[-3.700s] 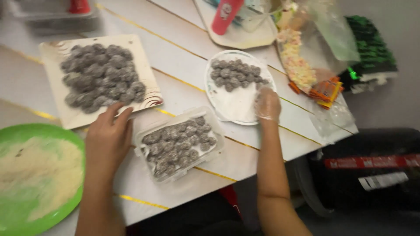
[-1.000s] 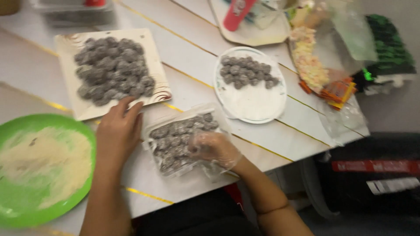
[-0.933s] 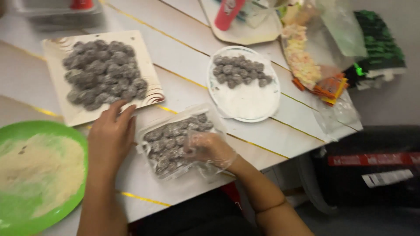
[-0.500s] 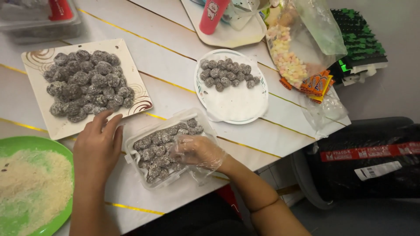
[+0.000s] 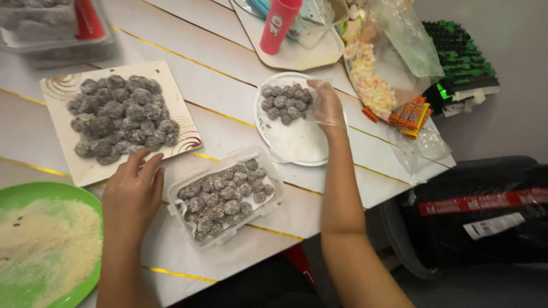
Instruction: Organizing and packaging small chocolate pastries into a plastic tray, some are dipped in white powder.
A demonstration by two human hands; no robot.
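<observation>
Left hand point(image 5: 132, 191) laid flat, open, nothing gripped, touching clear tub point(image 5: 225, 195) at tub's 9 o'clock. Tub's long axis runs 8-to-2. Gloved right hand point(image 5: 326, 105) is seen at 1 o'clock of tub, fingers loosely curled over round plate point(image 5: 302, 142); grip cannot be told. Coated balls point(image 5: 285, 101) piled at hand's 9 o'clock, just beside; right hand nearer.

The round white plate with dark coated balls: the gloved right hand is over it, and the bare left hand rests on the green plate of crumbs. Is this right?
Not quite. In the head view the bare left hand rests on the white table beside the clear plastic tray of balls, not on the green plate of crumbs. The gloved right hand is over the round white plate.
</observation>
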